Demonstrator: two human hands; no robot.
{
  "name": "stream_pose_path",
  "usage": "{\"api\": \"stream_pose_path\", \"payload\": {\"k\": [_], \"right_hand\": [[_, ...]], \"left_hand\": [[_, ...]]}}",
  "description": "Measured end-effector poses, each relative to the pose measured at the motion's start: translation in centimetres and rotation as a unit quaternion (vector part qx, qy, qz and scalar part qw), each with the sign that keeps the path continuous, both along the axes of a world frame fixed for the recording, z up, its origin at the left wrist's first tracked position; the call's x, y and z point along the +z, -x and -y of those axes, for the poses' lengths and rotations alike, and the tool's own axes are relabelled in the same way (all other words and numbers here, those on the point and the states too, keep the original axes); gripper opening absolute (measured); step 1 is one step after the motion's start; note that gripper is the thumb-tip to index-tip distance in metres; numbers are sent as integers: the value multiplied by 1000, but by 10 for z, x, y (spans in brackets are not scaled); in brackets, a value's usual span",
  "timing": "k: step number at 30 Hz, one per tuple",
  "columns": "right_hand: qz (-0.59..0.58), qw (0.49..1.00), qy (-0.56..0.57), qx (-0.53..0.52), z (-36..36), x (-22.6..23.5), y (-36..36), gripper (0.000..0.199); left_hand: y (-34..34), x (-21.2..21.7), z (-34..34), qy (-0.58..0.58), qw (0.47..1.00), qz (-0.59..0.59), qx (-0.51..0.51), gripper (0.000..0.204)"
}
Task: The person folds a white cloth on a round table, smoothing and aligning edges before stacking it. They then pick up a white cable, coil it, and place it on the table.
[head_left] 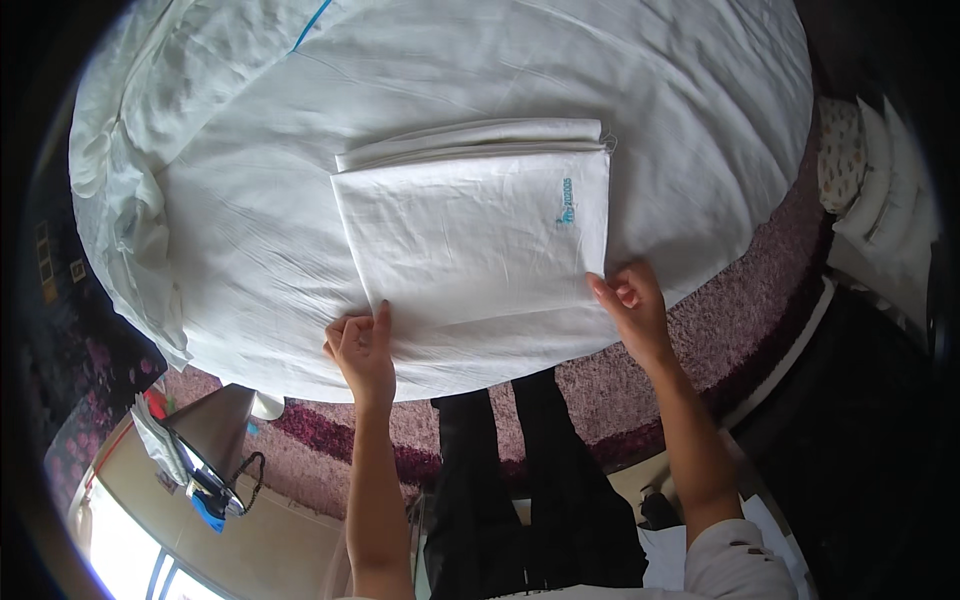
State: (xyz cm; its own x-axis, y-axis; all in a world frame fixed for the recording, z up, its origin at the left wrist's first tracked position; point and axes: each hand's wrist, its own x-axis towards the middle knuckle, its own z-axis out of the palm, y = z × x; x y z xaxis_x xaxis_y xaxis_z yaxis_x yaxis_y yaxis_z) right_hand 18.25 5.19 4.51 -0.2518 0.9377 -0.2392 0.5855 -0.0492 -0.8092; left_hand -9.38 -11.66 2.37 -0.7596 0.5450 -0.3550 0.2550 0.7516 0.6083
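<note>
White bedding (230,260) cut off at top; lower ends of black trousers (470,520) hidden behind it

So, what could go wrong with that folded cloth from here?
The far layers of the folded white cloth lie staggered, so it might end up uneven. The left hand and right hand touch only its near corners, so the far end could shift askew. Loose threads at its far right corner might snag.
</note>
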Motion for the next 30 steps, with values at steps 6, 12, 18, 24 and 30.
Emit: {"api": "stream_pose_path", "payload": {"k": [6,12,18,24,30], "right_hand": [[-23,952,-285,111,-48,35,49,20],[-84,895,-302,316,-96,25,132,17],[102,874,-340,333,-63,-16,164,39],[243,874,-343,245,-91,-28,130,48],[310,870,-338,182,-100,-31,116,49]], "left_hand": [[21,27,-42,-47,997,-61,14,49],[37,31,-133,-217,931,-271,-113,34],[-2,6,-151,-137,896,-315,-281,30],[-3,-8,-158,1,899,-336,-280,48],[-4,-5,-163,27,912,-323,-251,59]]}}
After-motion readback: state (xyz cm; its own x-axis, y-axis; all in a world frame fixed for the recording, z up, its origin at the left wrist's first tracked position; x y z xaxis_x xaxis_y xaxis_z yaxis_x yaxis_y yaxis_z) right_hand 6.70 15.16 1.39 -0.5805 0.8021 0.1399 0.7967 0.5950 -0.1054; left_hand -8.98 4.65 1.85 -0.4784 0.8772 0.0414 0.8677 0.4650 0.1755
